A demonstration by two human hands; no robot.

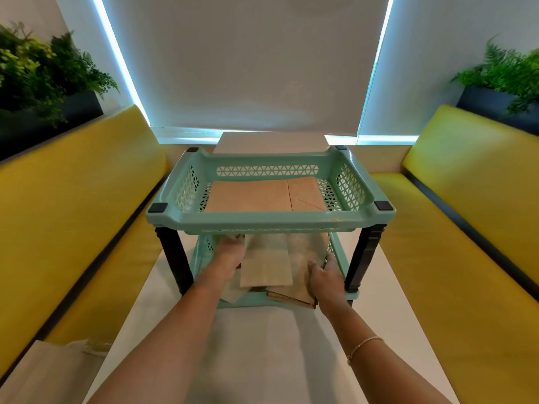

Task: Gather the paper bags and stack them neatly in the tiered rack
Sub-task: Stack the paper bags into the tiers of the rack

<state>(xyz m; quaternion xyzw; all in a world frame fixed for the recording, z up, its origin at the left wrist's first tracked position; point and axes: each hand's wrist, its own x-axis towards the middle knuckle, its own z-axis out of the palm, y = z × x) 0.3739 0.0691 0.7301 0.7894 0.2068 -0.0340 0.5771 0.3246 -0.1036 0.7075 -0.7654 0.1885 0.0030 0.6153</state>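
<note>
A mint-green two-tier rack (163,220) with dark legs stands on the white table (388,290). Flat brown paper bags (256,195) lie in its top tray. In the lower tray sits an uneven pile of paper bags (267,268), some sticking out over the front rim. My left hand (230,255) reaches into the lower tier and holds the pile's left side, fingers hidden under the top tray. My right hand (325,277) grips the pile's right edge, thumb on top.
Yellow bench seats (73,205) run along both sides of the table. A pale cloth bag (58,368) lies at the bottom left. Planters with green plants (43,71) stand behind the benches. A roller blind covers the window ahead.
</note>
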